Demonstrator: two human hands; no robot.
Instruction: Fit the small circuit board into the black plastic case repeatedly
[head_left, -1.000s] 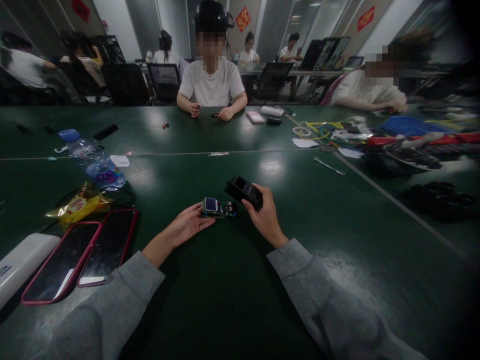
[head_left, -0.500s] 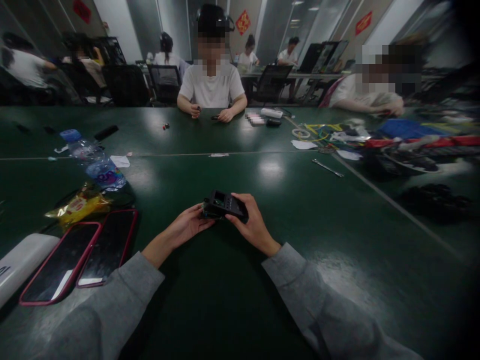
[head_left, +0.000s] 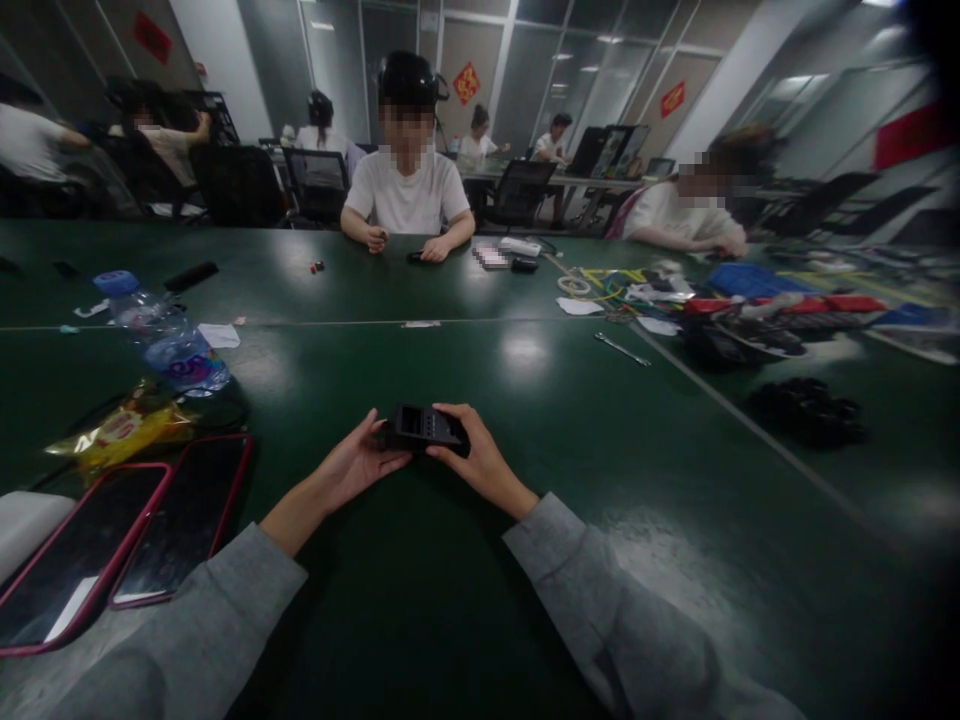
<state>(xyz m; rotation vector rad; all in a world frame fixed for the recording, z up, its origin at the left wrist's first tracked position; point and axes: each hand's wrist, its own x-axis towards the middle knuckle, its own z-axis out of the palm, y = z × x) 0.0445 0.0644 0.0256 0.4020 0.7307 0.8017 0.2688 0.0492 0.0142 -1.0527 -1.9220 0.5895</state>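
Between my hands, just above the green table, is a black plastic housing (head_left: 424, 430) with a rectangular window and a row of small holes. My right hand (head_left: 474, 455) grips its right end, thumb along the near side and fingers over the far side. At the left end, my left hand (head_left: 360, 462) is closed around the circuit board, which the housing now covers, so the board itself is hidden from view. Both hands are close together, and the housing lies nearly level.
Two red-edged phones (head_left: 184, 520), a yellow packet (head_left: 124, 428) and a water bottle (head_left: 169, 340) lie on the left. A wrench (head_left: 622, 350) and a black bundle (head_left: 808, 410) are on the right, before tangled cables. Across the green table (head_left: 480, 355) sits a person (head_left: 409, 185).
My right hand has brought the black housing left and down over the circuit board in my left hand, covering it. The whole view has shifted slightly as my head turned right.
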